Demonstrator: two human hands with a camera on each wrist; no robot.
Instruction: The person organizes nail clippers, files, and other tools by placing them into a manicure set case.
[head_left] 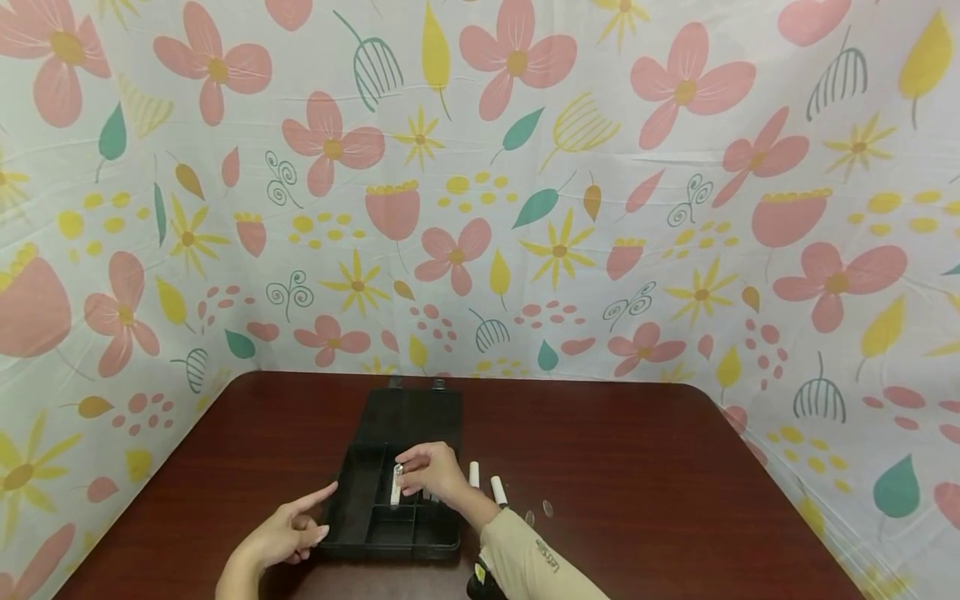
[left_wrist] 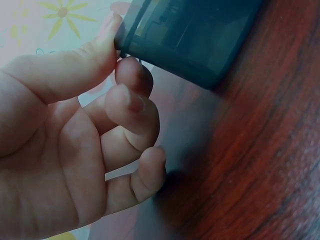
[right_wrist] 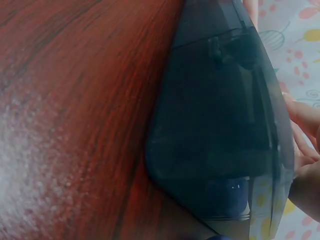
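The right hand (head_left: 431, 471) pinches a small white cylinder (head_left: 395, 487) over the compartments of an open black plastic organiser box (head_left: 375, 523), which sits on the dark red wooden counter (head_left: 637, 467). The left hand (head_left: 288, 529) rests at the box's left near corner, fingers loosely curled with the forefinger stretched to its edge, gripping nothing. Two more white cylinders (head_left: 486, 482) lie on the counter just right of the box.

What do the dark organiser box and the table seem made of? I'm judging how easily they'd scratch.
The dark compartmented organiser box looks like smoky, semi-translucent moulded plastic: the wrist views show light through its walls. The reddish-brown table shows wood grain with a soft sheen, probably varnished wood or a laminate.
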